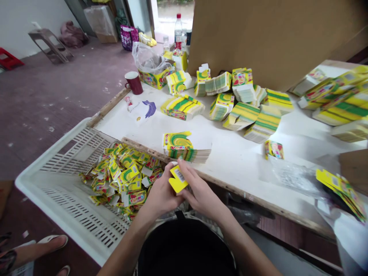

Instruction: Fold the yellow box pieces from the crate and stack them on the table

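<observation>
A small yellow carton with a barcode is held between my two hands near the table's front edge. My left hand grips it from the left, its fingers curled and partly hidden. On the other side, my right hand pinches it with fingers and thumb. One yellow flap of the carton sticks out toward me. Just beyond my hands lies a stack of flattened yellow-green cartons on the white table. To the left, a heap of small cartons fills part of a white plastic crate.
Bundles of flat cartons lie across the white table. A dark red mug stands at its far left corner, near a carton box with a plastic bag and a bottle. Another person's foot shows at lower left.
</observation>
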The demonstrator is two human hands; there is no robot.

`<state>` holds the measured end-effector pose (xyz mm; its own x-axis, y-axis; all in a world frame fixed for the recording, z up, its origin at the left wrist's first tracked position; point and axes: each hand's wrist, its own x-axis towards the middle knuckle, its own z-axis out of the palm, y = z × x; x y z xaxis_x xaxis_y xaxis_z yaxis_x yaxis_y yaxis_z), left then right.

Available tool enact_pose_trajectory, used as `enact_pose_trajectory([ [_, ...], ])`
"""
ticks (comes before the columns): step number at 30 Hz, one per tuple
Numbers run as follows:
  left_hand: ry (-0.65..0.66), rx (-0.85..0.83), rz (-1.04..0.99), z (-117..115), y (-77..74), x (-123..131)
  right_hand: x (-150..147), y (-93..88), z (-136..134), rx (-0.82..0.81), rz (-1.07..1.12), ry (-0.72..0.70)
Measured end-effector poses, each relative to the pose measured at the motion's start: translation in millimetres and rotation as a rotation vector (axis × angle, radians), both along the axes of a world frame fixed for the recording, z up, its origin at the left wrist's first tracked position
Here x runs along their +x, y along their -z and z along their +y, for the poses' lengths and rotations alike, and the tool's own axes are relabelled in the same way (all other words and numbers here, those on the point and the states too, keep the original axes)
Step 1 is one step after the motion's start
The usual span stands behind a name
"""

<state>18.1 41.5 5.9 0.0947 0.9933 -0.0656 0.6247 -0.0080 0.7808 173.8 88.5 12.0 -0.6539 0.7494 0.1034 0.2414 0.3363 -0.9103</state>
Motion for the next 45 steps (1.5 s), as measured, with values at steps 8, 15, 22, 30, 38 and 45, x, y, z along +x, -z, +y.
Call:
enact_pose_trajectory([
  [8, -0.243, 0.137, 0.071, -1.6, -1.5, -2.1, 6.1, 14.7, 11.2, 0.206, -0.064, -0.04],
  [15, -0.129, 0.11, 0.021, -1.1, -9.2, -14.0, 22.5, -2.8, 26.1, 0.181, -0.121, -0.182],
  [22, -0.142, 0.169, 0.112, -0.2, -5.4, -13.2, 10.8, 0.7, 19.7, 0.126, -0.06, -0.09],
  [30, -0.207, 0.138, 0.087, -0.4, -7.0, -17.7, 1.5, -1.3, 21.3, 0.067, 0.012, -0.028],
  [38, -0.737, 0.307, 0.442, -17.4, 18.6, -74.3, -3.5, -18.8, 92.8, 0.372, -0.373, 0.437],
  [45, -0.548, 0.102, -0.099, -19.7, 22.5, -37.9, -18.4, 0.9, 99.0, 0.361, -0.495, 0.443],
])
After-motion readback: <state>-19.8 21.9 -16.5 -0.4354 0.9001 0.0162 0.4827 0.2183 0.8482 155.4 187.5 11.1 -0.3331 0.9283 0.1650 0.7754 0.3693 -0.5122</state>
